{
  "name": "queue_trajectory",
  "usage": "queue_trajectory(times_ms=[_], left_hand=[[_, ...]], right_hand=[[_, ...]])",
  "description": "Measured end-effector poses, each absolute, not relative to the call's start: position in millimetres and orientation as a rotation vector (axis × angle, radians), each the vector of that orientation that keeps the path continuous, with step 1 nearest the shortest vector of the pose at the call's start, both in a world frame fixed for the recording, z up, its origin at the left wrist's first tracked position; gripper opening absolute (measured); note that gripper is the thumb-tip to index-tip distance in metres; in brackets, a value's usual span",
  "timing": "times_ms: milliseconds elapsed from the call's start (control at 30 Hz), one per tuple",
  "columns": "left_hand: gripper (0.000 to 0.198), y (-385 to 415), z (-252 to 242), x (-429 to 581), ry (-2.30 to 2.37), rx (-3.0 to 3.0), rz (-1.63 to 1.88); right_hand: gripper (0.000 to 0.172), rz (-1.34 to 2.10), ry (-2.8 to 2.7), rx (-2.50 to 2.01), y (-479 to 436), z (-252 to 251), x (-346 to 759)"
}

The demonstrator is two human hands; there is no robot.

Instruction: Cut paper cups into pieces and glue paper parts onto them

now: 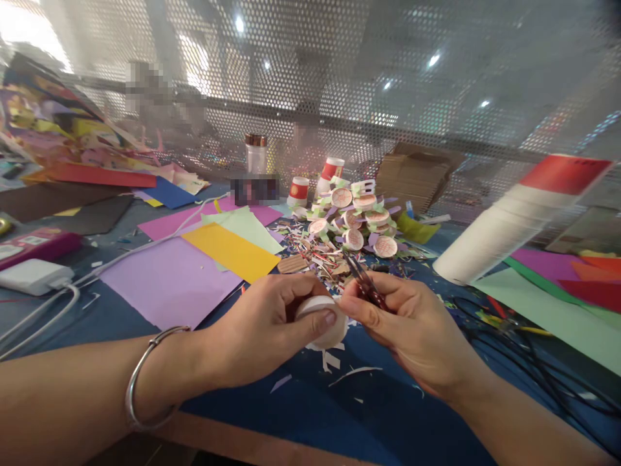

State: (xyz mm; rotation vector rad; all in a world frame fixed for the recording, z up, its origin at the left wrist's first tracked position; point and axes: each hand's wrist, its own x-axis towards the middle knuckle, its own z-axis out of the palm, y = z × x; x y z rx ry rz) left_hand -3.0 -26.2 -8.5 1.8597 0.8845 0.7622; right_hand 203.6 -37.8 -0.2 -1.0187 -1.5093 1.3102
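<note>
My left hand (264, 333) grips a small white paper cup piece (334, 335), its thumb across the side and its fingers behind. My right hand (417, 327) is closed around a pair of scissors (363, 277) with dark red handles, blades pointing up and away. The right thumb and fingertip meet the cup piece's right edge; I cannot tell whether they pinch it. Below lie white paper scraps (330, 361) on the blue tabletop (378, 414). Beyond my hands is a heap of round cup-bottom pieces (353, 220) with purple and green paper strips.
Paper cuttings (315, 255) surround the heap. Coloured sheets (169, 278) and a white charger (36, 277) with its cable are on the left. A long leaning stack of paper cups (509, 226) and black cables (528, 362) occupy the right. Two red-and-white cups (298, 191) stand behind.
</note>
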Motion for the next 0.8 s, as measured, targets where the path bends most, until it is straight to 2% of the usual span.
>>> queue_trajectory(times_ms=[367,800], left_hand=[[0.029,-26.1,-6.7,-2.5,0.714,1.665,0.751],[0.026,-23.2,-5.7,-6.3,0.915,1.855,0.832]], right_hand=[[0.024,1.498,-1.439,-0.964,-41.4,2.0,201.2],[0.018,1.269,-1.543,-1.061,-38.9,-1.6,203.3]])
